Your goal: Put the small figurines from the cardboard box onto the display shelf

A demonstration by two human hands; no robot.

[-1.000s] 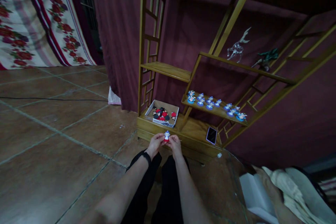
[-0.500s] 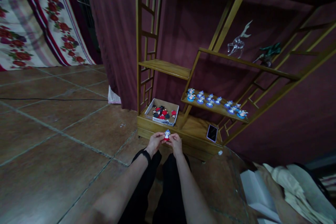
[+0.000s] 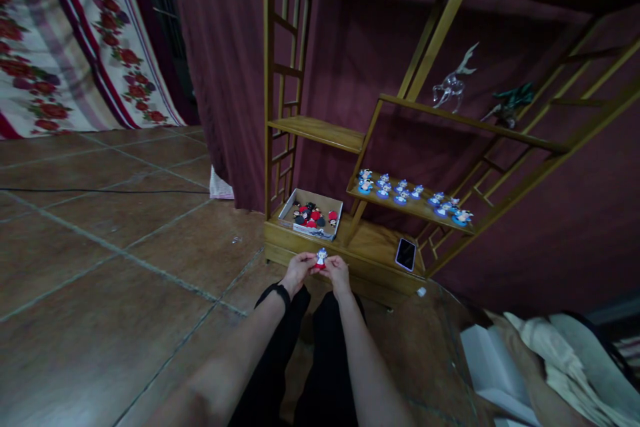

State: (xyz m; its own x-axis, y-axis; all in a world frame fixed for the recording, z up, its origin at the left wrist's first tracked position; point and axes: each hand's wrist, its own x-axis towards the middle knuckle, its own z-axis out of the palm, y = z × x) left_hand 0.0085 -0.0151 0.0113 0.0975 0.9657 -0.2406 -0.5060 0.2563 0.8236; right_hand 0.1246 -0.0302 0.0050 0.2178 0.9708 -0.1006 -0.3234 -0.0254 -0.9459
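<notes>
A brown tiled floor (image 3: 100,267) with pale joints spread across the left and foreground. A deep plum curtain (image 3: 220,80) hung behind a tall wooden shelf unit (image 3: 320,133) with stepped shelves and latticed sides. At the far left hung a white cloth (image 3: 133,70) patterned with red flowers. The person's black-trousered legs (image 3: 330,347) showed below, facing the unit's low base.

On the base, at its left end, sat an open, shallow box (image 3: 314,233), brown inside, holding a jumble of small red and black pieces (image 3: 311,215). Toward the right end lay a dark-screened phone (image 3: 405,254) with a pale purple edge.

The left hand (image 3: 299,269), a black band at its wrist, and the right hand (image 3: 339,271) were close together, the fingers of each pinching one small figurine (image 3: 321,257) from opposite sides. It was held upright in the air, just in front of the base and nearer the camera than the box. Its top was blue, its body white with touches of blue, and its foot bright red; finer details were too small to make out. Similar blue and white figures (image 3: 401,197) stood grouped along a shelf to the right, on blue or purplish feet.
</notes>
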